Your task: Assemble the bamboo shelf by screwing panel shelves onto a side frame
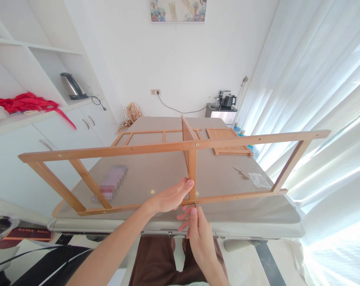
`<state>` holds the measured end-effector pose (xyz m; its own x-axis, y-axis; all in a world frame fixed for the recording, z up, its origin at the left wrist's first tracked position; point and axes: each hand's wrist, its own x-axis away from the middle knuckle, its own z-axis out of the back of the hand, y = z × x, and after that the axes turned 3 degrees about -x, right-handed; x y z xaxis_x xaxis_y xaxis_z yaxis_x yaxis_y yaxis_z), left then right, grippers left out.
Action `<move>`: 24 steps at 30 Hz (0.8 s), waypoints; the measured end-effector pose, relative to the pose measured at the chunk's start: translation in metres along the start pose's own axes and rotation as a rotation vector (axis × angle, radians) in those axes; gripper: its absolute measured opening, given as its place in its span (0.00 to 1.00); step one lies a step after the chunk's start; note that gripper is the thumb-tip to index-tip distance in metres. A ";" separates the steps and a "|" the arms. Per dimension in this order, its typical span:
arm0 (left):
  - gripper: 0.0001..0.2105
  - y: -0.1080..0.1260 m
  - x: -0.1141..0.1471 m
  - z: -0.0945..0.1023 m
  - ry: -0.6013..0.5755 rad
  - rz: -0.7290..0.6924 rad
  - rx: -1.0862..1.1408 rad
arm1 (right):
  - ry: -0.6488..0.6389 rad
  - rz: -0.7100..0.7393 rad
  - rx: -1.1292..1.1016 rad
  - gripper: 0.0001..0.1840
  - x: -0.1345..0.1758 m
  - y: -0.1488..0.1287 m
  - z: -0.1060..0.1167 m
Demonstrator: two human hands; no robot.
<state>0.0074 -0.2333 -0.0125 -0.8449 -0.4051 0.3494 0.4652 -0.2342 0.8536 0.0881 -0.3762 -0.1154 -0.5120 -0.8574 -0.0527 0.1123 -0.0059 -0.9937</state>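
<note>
A light wooden frame (pixel 156 148) stands on its side on the table, with a wooden shelf panel (pixel 187 131) joined at its middle crossbar (pixel 192 167). Around the lower end of that crossbar, my left hand (pixel 174 194) is closed, thumb on the near face. Just below, the fingers of my right hand (pixel 200 230) pinch a thin metal piece (pixel 195 205) at the joint with the lower rail (pixel 233 197). Whether it is a screw or a hex key is too small to tell. Some of my left fingers are hidden behind the wood.
Beyond the frame lie another wooden frame (pixel 141 132) and stacked slatted panels (pixel 226 139). To the right are several loose screws (pixel 241 173) and a clear plastic bag (pixel 259 180). A blurred packet (pixel 113 180) lies left. The table's near edge (pixel 257 229) runs before my legs.
</note>
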 end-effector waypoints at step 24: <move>0.36 0.004 -0.001 -0.007 0.039 0.003 -0.084 | 0.078 0.098 0.351 0.20 0.002 0.011 0.048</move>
<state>0.0115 -0.2396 -0.0122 -0.8333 -0.4393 0.3354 0.4897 -0.3052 0.8168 0.1292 -0.4023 -0.1221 -0.5461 -0.8210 -0.1664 0.4420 -0.1136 -0.8898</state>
